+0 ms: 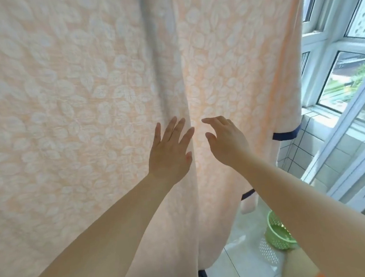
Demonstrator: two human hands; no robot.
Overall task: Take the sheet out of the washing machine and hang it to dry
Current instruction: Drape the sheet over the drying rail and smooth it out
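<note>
A: Hands?

B: Left hand (169,152) is flat, fingers straight and spread, palm toward the sheet (64,104). Looks to be touching the cloth beside a vertical fold, though contact can't be confirmed from this angle. Grasping nothing.

A: Right?

B: Right hand (226,141) is just beside the left, fingers loosely bent, tips pointed at the same fold. Released too, nothing pinched. Both forearms reach up from the bottom of the view.

A: Where's the sheet?

B: Hanging in front of the person, filling most of the view. Peach with a pale leaf pattern (blurred toward the top). The hanging point is out of frame. Dark blue trim (285,135) shows along its lower right edge.

A: Anything around it?

B: Window (348,75) on the right, one pane swung open, greenery outside. White tiled wall (298,157) under the sill. Green basket (278,233) on the floor at lower right, below the sheet's hem.
</note>
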